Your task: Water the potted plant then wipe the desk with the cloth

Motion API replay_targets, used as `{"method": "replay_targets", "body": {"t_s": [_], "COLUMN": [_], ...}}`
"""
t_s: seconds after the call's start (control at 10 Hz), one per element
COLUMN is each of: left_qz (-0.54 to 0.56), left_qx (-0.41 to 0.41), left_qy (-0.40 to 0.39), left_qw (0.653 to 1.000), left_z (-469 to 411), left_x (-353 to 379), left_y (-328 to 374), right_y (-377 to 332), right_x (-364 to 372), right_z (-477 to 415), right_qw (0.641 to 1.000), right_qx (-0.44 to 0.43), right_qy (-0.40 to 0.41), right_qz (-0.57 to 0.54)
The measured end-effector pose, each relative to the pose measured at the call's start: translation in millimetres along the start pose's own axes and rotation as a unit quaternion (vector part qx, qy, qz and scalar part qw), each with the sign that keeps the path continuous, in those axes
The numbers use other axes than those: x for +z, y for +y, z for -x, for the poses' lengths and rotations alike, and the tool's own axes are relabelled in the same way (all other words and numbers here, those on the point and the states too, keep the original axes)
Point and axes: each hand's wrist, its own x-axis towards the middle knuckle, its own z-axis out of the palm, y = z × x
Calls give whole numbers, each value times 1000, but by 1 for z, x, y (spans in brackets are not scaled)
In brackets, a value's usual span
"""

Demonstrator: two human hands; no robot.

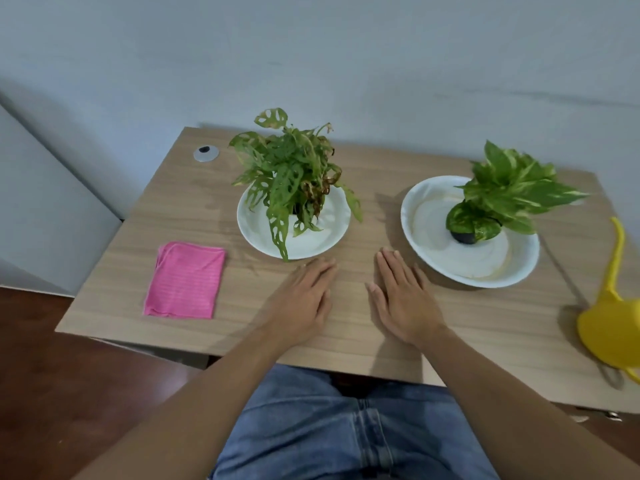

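Both hands lie flat and open on the desk (346, 188), palms down, holding nothing. The left hand (301, 299) and the right hand (403, 299) rest near the front edge, close to each other in the middle.

The first step is watering, so the thing that matters now is the yellow watering can (609, 327). It stands at the far right of the desk, partly cut by the edge of the view. It lies to the right of the right hand, well apart from it, and much farther from the left hand. So I judge the right hand is the one to take it. Its long thin spout (618, 251) points up and away toward the wall, and the wide body sits nearer to the person. The handle is hardly visible, so I cannot tell how to grip it.

Two plants stand on white plates. The plant with holes in its leaves (291, 168) is behind the left hand, and the plant with yellow-green leaves (509, 192) is behind the right hand, nearer to the can. The task does not say which one to water.

The pink cloth (185, 280) lies folded to the left of the left hand, untouched.
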Motion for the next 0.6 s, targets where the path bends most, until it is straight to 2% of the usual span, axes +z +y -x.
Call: {"method": "replay_targets", "body": {"t_s": [0.2,0.3,0.4,0.5,0.6], "left_qz": [-35,-42,-100,-128,-130], "left_qx": [17,-6,-16,-19,-8], "left_qy": [-47,-79,-88,-61,-47], "left_qw": [998,996,991,990,990], "left_z": [-44,-61,-63,-59,-60], "left_x": [21,26,38,40,46], "left_y": [19,20,18,22,17], "right_y": [6,8,11,6,-7], "right_x": [7,6,4,-11,-69], "right_z": [1,3,2,-6,-24], "right_qw": [1000,999,998,985,895], "right_qx": [15,19,16,48,156], "right_qy": [20,22,17,-49,-57], "right_qz": [-13,-23,-54,-157,-414]}}
